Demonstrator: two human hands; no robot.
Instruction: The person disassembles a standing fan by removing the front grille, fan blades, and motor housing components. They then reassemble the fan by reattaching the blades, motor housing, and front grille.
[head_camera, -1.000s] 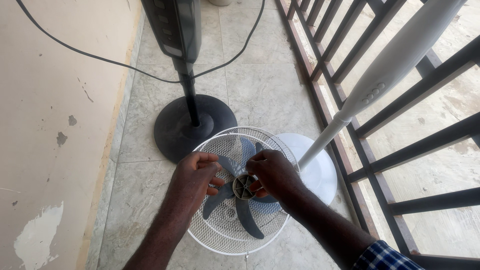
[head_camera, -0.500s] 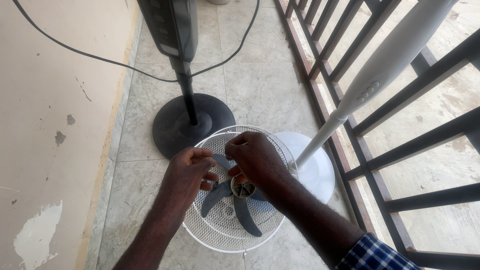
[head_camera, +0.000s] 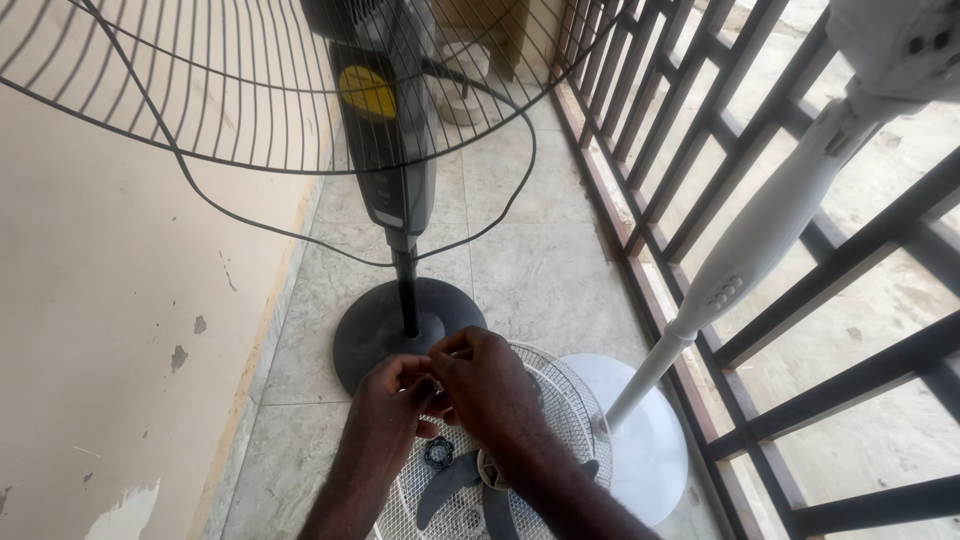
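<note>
we have a white fan grille lying flat on the tiled floor, with grey blades still seated in it and a small dark round cap resting near the hub. our hands meet directly above its far rim, so the grille lies just below and toward us, its face turned up. our left hand and right hand are both curled, fingertips touching; they seem to pinch something small between them, but we cannot tell what it is. both hands are equally near the hub, the right slightly over the centre. beyond them stands a black pedestal fan on its round black base, its cord hanging loose. to the right a white fan pole leans up from a white base beside the dark railing.
</note>
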